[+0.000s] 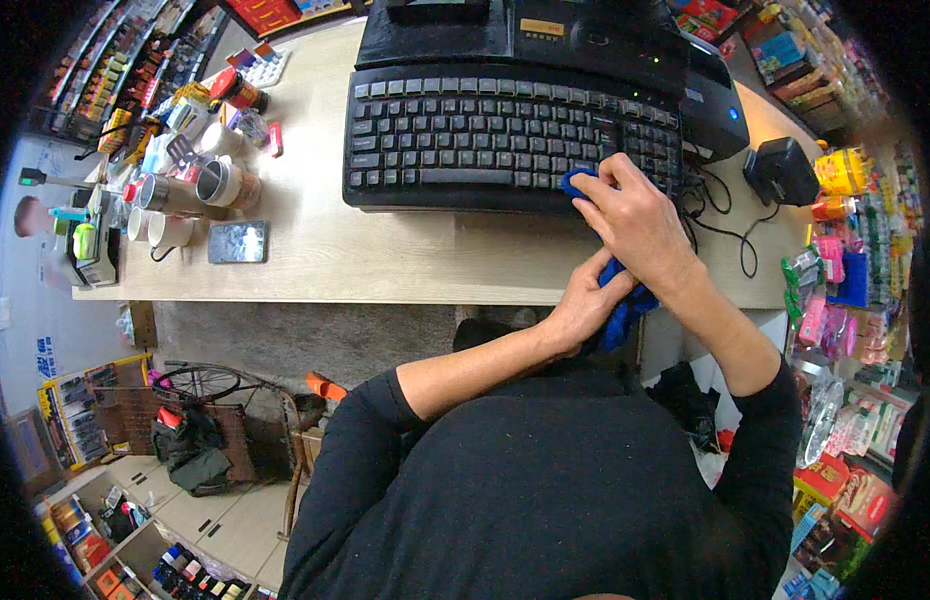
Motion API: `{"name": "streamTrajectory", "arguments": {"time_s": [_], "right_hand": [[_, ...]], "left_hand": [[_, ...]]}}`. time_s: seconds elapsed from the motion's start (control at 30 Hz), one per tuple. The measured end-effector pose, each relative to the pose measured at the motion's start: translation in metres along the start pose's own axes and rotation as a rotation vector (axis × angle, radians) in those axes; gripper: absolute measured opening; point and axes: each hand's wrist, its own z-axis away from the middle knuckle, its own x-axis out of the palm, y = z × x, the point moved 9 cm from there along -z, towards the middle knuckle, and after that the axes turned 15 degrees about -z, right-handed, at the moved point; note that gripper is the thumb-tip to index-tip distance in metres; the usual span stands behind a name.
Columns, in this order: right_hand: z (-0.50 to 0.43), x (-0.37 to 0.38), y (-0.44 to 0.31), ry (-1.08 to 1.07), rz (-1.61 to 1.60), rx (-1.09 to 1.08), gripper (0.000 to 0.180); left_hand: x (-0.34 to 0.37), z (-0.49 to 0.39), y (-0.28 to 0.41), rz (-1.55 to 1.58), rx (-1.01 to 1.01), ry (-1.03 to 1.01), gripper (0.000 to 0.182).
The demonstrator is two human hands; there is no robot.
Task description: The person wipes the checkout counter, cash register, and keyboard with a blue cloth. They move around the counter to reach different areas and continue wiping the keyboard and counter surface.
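Note:
My right hand (636, 221) pinches one end of a blue cloth (621, 322) over the lower right keys of a black keyboard (465, 176). That end is pressed against the keys near the front edge. Below it, my left hand (587, 306) is closed around the bunched rest of the cloth, just beyond the table's front edge. The two hands lie close together, the right one higher and partly over the left wrist's side of the cloth. Part of the cloth between them is hidden by my fingers.
The keyboard belongs to a black cash register unit (435, 34) on a light wooden counter (322, 255). Loose cables (742, 232) and a black device (781, 171) stand at right. A smartphone (238, 241), a steel cup (219, 182) and white mugs (169, 229) sit at left.

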Motion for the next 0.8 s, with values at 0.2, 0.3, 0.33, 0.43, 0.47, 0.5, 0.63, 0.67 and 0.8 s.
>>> {"name": "streamTrajectory", "arguments": {"time_s": [0.2, 0.3, 0.33, 0.43, 0.47, 0.5, 0.63, 0.67, 0.8], "right_hand": [[-0.005, 0.007, -0.007, -0.149, 0.180, -0.069, 0.015], [-0.004, 0.010, -0.013, -0.166, 0.221, -0.135, 0.015], [-0.003, 0.012, -0.015, -0.170, 0.226, -0.158, 0.015], [0.000, 0.012, -0.019, -0.138, 0.229, -0.232, 0.014], [0.002, 0.013, -0.018, -0.146, 0.208, -0.222, 0.016], [0.004, 0.013, -0.016, -0.157, 0.181, -0.211, 0.018], [0.016, 0.015, -0.007, -0.234, -0.053, -0.106, 0.024], [0.019, 0.012, -0.006, -0.227, -0.127, -0.081, 0.024], [0.018, -0.010, -0.004, -0.010, -0.066, -0.070, 0.029]], "left_hand": [[-0.001, 0.000, 0.006, 0.057, 0.024, -0.026, 0.036], [-0.003, 0.000, 0.004, 0.027, 0.009, -0.032, 0.035], [-0.004, 0.000, 0.002, 0.010, -0.010, -0.028, 0.036], [-0.005, 0.001, 0.000, 0.035, -0.032, -0.022, 0.036], [-0.005, 0.002, -0.002, 0.042, -0.040, -0.018, 0.035], [-0.005, 0.003, -0.004, 0.048, -0.059, -0.018, 0.034], [-0.004, 0.009, -0.008, 0.025, -0.054, -0.026, 0.029], [-0.003, 0.011, -0.011, 0.000, -0.069, -0.049, 0.029], [-0.001, 0.011, -0.015, -0.005, -0.093, -0.082, 0.027]]}}
